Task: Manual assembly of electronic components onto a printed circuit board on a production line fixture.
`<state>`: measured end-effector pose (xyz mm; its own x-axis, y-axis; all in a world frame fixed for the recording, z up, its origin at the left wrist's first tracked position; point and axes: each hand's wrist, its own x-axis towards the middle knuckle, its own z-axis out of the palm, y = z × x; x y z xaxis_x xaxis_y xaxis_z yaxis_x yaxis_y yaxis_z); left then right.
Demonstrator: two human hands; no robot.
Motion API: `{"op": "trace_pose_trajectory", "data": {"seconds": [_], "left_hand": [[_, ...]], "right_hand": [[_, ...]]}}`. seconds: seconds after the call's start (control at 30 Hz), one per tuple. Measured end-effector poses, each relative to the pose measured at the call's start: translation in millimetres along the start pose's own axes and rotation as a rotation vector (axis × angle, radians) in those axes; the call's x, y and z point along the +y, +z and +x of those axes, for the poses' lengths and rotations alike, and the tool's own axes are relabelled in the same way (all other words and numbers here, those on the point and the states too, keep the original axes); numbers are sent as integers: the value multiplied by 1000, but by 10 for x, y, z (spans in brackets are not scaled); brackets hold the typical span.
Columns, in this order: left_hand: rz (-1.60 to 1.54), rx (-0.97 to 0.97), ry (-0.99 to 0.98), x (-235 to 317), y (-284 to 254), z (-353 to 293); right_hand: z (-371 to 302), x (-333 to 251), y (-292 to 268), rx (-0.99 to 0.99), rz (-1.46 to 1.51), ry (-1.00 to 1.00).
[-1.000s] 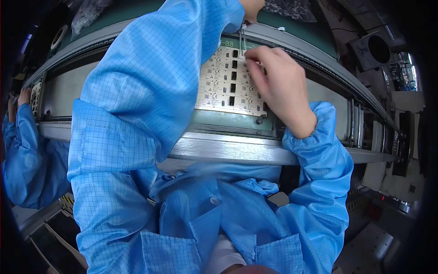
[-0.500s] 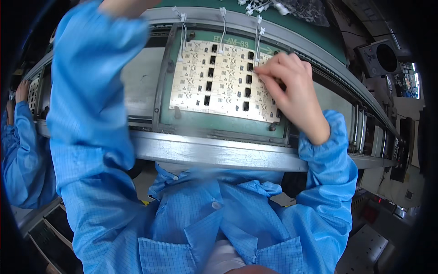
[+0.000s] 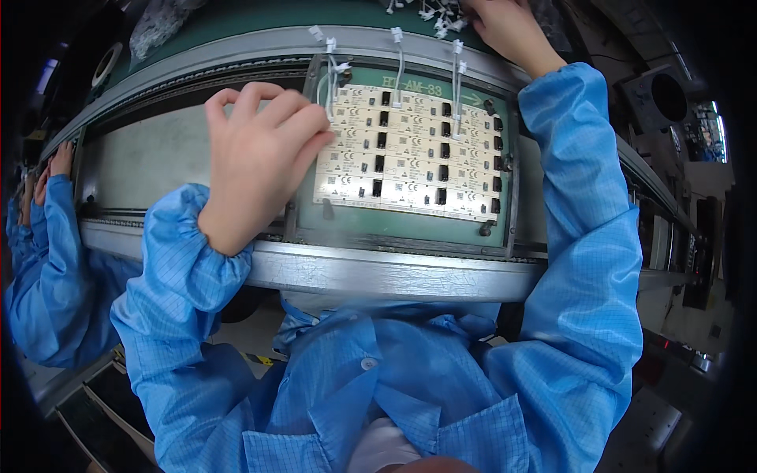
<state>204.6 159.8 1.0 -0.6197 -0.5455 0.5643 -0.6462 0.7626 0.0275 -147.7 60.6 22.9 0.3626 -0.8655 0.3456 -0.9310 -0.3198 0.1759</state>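
A panel of cream printed circuit boards (image 3: 406, 150) with black components sits in a green carrier plate (image 3: 378, 222). My left hand (image 3: 264, 150) is at the panel's left edge, thumb and index finger pinched on a thin white wire lead (image 3: 329, 98). Other white wire leads (image 3: 400, 67) with plug ends stand across the panel's far side, their lower ends on the boards. My right hand (image 3: 509, 31) reaches to a loose pile of white wire leads (image 3: 441, 17) at the far side. Its fingertips are cut off by the picture's top edge, so its grip is hidden.
A metal rail (image 3: 378, 272) runs along the near side of the conveyor, between me and the carrier. Clear plastic bags (image 3: 162, 27) lie on the green far surface. At the left, another person's blue sleeve (image 3: 51, 268) and hands are at the same line.
My left hand has come down from the far side to the panel's left edge. My right hand has left the panel's right part and gone up to the wire pile.
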Motion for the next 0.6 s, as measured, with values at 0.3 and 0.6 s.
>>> {"op": "trace_pose_trajectory", "data": {"seconds": [0.3,0.6], "left_hand": [[-126,-93,-48,-55,33,-55],[-128,-55,-71,-6,79,-68]], "right_hand": [[39,259,-143,50,284,-84],[159,105,-324,182,483,13]]}}
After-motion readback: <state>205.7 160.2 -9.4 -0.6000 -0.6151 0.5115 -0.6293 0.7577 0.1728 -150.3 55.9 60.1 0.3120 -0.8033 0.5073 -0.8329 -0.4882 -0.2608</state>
